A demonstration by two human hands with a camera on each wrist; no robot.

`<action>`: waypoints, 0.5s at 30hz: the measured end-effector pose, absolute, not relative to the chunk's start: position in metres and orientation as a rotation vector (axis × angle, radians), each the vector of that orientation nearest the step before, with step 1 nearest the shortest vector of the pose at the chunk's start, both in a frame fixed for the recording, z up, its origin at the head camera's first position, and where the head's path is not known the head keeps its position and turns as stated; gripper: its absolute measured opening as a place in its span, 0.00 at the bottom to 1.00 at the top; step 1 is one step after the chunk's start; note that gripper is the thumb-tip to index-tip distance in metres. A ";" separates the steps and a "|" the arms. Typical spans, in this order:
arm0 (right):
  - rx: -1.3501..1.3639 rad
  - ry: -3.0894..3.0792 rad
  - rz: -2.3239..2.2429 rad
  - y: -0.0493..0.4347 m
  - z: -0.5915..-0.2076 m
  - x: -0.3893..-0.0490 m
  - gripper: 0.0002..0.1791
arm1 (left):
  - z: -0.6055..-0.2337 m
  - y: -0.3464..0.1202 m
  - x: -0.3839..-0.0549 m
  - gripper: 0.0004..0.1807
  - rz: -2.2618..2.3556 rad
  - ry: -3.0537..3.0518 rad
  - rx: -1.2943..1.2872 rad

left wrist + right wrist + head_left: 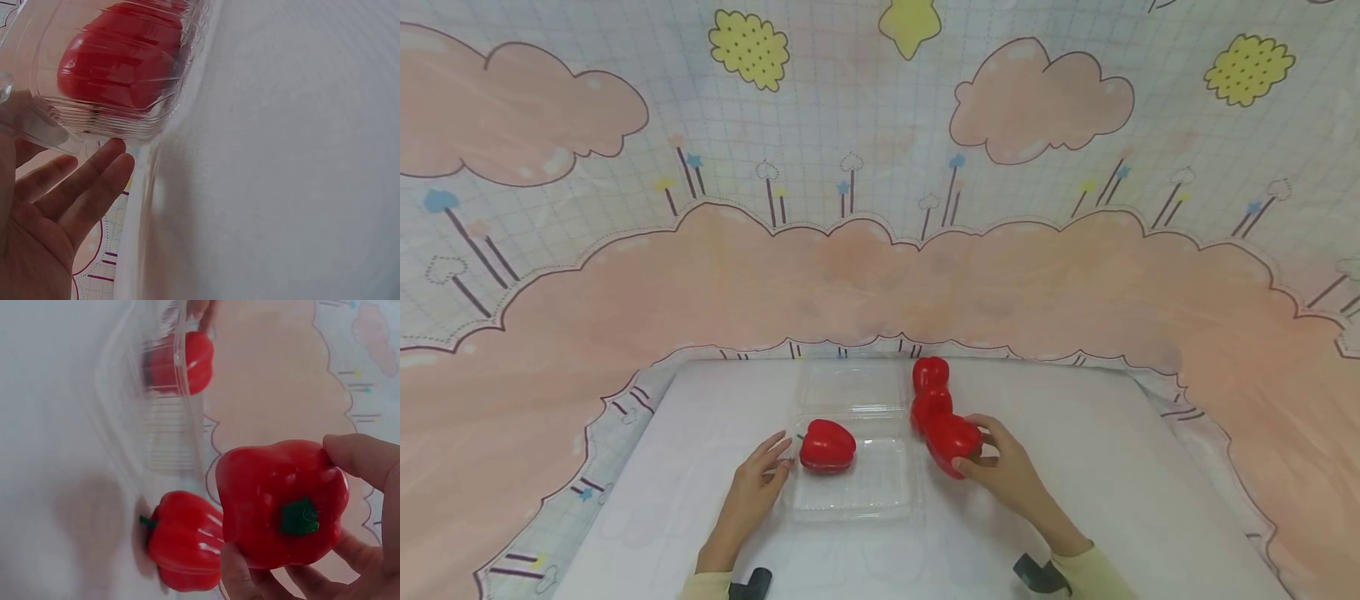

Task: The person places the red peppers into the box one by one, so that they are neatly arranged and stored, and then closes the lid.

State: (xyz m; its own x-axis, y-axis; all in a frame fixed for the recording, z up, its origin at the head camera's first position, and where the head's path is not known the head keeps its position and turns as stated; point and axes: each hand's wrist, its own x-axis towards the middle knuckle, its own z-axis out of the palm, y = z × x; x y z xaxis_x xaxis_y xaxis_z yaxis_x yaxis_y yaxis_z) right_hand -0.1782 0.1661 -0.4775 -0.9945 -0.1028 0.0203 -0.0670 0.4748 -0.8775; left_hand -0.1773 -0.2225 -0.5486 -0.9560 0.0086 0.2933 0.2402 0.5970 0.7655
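My right hand (pixel 1006 475) grips a red bell pepper (pixel 953 444) between thumb and fingers, to the right of the clear plastic clamshell box (pixel 887 504). In the right wrist view, the green stem of the held bell pepper (pixel 281 500) faces the camera. Another red bell pepper (pixel 827 446) lies in the left part of the box's near half. My left hand (pixel 754 487) is at the box's left side, fingers fairly straight. In the left wrist view, the fingertips (pixel 115 148) are close to the box wall; whether they touch it I cannot tell.
Two more red bell peppers, a far one (pixel 930 372) and a nearer one (pixel 929 407), stand right of the box's unfolded lid (pixel 853 390). A white table (pixel 1075 433) carries everything. Behind it hangs a cloud-patterned cloth (pixel 865 283).
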 end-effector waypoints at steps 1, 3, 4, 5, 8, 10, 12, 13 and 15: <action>-0.164 2.652 -1.595 0.165 -0.476 -0.178 0.40 | -0.549 -0.222 -0.177 0.22 -1.286 -2.567 -0.206; -0.205 2.624 -1.613 0.163 -0.473 -0.179 0.41 | -0.548 -0.222 -0.177 0.22 -1.285 -2.566 -0.209; -0.225 2.610 -1.622 0.161 -0.472 -0.179 0.41 | -0.548 -0.222 -0.177 0.22 -1.283 -2.567 -0.210; -0.244 2.599 -1.628 0.160 -0.471 -0.179 0.41 | -0.548 -0.222 -0.177 0.22 -1.282 -2.568 -0.210; -0.307 2.582 -1.628 0.155 -0.467 -0.180 0.40 | -0.547 -0.222 -0.177 0.22 -1.281 -2.571 -0.206; -0.331 2.564 -1.631 0.152 -0.466 -0.181 0.40 | -0.547 -0.222 -0.177 0.22 -1.280 -2.571 -0.205; -0.362 2.539 -1.630 0.149 -0.465 -0.181 0.40 | -0.547 -0.222 -0.177 0.22 -1.286 -2.569 -0.204; -0.373 2.518 -1.636 0.147 -0.464 -0.180 0.40 | -0.547 -0.222 -0.177 0.22 -1.285 -2.570 -0.204; -0.406 2.469 -1.654 0.145 -0.463 -0.180 0.39 | -0.548 -0.222 -0.177 0.22 -1.283 -2.572 -0.202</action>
State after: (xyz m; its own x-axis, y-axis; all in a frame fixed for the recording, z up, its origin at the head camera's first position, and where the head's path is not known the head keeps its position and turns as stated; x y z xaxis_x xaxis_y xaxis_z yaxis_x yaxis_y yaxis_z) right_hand -0.1798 0.1448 -0.4632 -0.9535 -0.2997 0.0319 -0.1436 0.3586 -0.9224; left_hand -0.1769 -0.2218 -0.5476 -0.9567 0.0088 0.2911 0.2379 0.6002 0.7637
